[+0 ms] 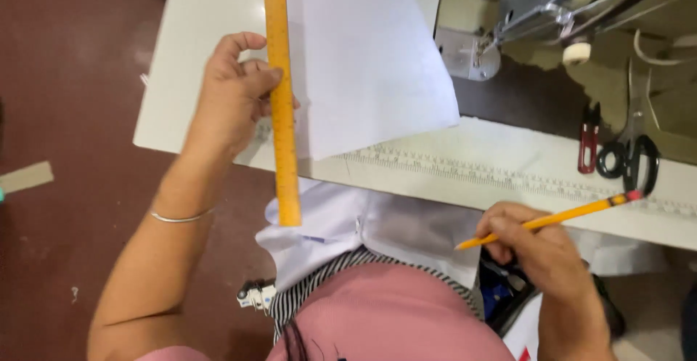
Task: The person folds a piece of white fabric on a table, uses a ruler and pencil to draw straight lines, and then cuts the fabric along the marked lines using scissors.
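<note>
**Ruler pinned on paper, pencil held ready**

Pink cloth (392, 317) and a striped garment (319, 285) fill the 6 o'clock edge of the head view, nearest the lens. Just above, white fabric (341, 223) hangs off the near edge of the counter (181, 78).

At 10 o'clock the left hand (232, 99) presses a yellow ruler (282, 99) flat, fingers together and clamped over it, apparently to keep it from sliding. It runs along the left edge of a white paper sheet (370, 56), and its near end overhangs the counter edge.

At 4 o'clock the right hand (537, 252) grips a yellow pencil (552, 219), fingers closed round it, tip off the paper.

Scissors (632, 161) and red snips (588, 143) lie at 3 o'clock beside a sewing machine (508, 19); open counter lies between them and the paper.
</note>
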